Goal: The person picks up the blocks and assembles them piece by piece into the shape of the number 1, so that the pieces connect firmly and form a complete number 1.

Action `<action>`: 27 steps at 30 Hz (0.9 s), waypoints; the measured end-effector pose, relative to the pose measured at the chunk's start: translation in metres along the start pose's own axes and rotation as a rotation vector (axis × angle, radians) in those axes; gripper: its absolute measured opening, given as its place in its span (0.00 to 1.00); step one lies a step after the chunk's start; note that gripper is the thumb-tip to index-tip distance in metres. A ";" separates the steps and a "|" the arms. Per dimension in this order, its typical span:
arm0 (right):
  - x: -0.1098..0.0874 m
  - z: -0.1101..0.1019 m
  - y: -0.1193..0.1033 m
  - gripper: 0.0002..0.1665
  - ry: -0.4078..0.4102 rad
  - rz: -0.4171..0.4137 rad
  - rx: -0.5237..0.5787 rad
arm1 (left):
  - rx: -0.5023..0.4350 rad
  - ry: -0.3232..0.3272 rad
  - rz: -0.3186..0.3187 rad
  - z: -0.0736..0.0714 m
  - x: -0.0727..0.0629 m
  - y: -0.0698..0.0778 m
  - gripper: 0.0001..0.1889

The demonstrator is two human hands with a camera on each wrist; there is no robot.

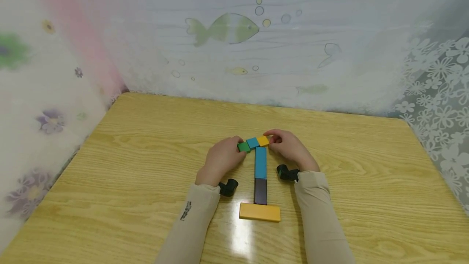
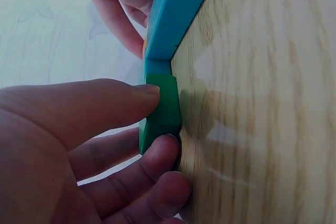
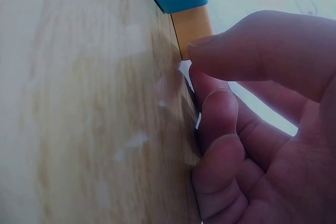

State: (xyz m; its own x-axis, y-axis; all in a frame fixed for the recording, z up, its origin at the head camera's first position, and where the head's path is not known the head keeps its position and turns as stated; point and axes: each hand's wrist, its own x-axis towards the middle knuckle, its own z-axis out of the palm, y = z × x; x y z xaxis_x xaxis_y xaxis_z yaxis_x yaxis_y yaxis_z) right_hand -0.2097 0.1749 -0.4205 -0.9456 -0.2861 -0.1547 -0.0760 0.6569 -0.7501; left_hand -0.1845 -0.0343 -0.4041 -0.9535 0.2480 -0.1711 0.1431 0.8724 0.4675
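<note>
Three small blocks form a slightly slanted row: a green block (image 1: 243,147), a blue block (image 1: 253,143) and a yellow block (image 1: 263,141). My left hand (image 1: 222,158) pinches the green block at the row's left end; its thumb presses the green side in the left wrist view. At the right end, my right hand (image 1: 291,146) holds the yellow block between thumb and index finger, the other fingers curled near the tabletop. Below the row lie a long blue block (image 1: 261,162), a dark block (image 1: 260,191) end to end with it, and a crosswise long yellow block (image 1: 259,212).
The blocks lie on a wood-grain table (image 1: 146,174). Patterned curtains (image 1: 220,76) stand along its back and sides. A black wrist device sits at each cuff, the left one (image 1: 229,188) and the right one (image 1: 287,173), either side of the block column.
</note>
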 end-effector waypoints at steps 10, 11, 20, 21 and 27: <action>-0.001 0.000 -0.002 0.20 0.003 0.003 -0.012 | -0.022 0.007 -0.001 0.002 0.000 -0.001 0.16; -0.001 0.000 -0.002 0.20 0.000 0.002 -0.013 | -0.025 0.005 -0.002 0.002 0.000 -0.001 0.16; -0.002 -0.002 -0.001 0.19 0.007 0.010 0.005 | -0.002 0.009 -0.003 0.002 0.001 0.001 0.22; -0.002 -0.001 -0.001 0.19 0.005 0.011 0.005 | 0.001 0.006 -0.004 0.002 0.001 0.001 0.22; 0.000 0.000 0.001 0.20 0.004 0.013 0.004 | -0.003 -0.001 -0.009 0.003 0.001 -0.001 0.23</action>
State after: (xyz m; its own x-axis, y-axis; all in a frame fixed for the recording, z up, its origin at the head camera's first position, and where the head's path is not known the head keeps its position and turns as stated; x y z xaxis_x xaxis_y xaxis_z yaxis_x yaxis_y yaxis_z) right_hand -0.2092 0.1754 -0.4211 -0.9477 -0.2749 -0.1621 -0.0624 0.6578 -0.7506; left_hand -0.1851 -0.0339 -0.4073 -0.9546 0.2405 -0.1758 0.1337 0.8733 0.4686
